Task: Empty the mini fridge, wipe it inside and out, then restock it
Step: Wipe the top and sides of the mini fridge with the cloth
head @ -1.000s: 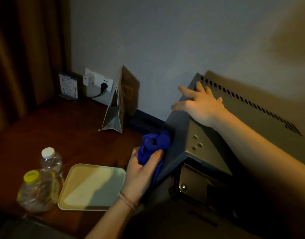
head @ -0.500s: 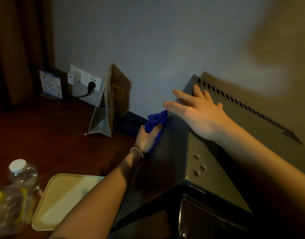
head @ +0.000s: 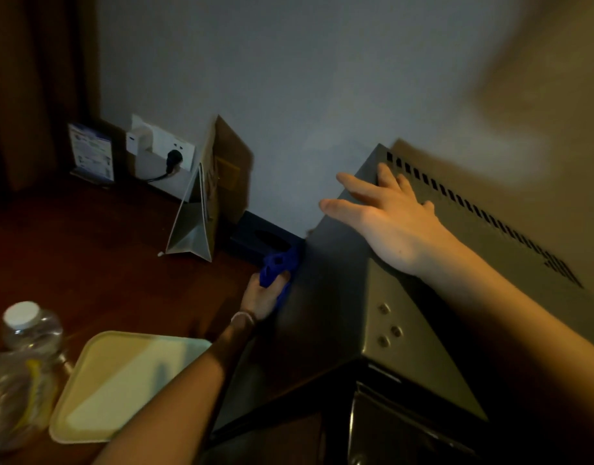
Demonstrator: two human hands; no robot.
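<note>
We see the mini fridge (head: 423, 347) on the right, its back by the wall, sitting on a dark wood table (head: 87, 250). Our right hand (head: 386, 219) lies flat on top w/ fingers straight & spread. Our left hand (head: 263, 297) squeezes a blue cloth (head: 278, 263) against the fridge's left side, near the back. Just beside it is a dark tissue box (head: 255, 238), then a paper bag (head: 201, 213). A yellow tray (head: 121, 380) & 2 bottles (head: 23, 364) sit at front left.
</note>
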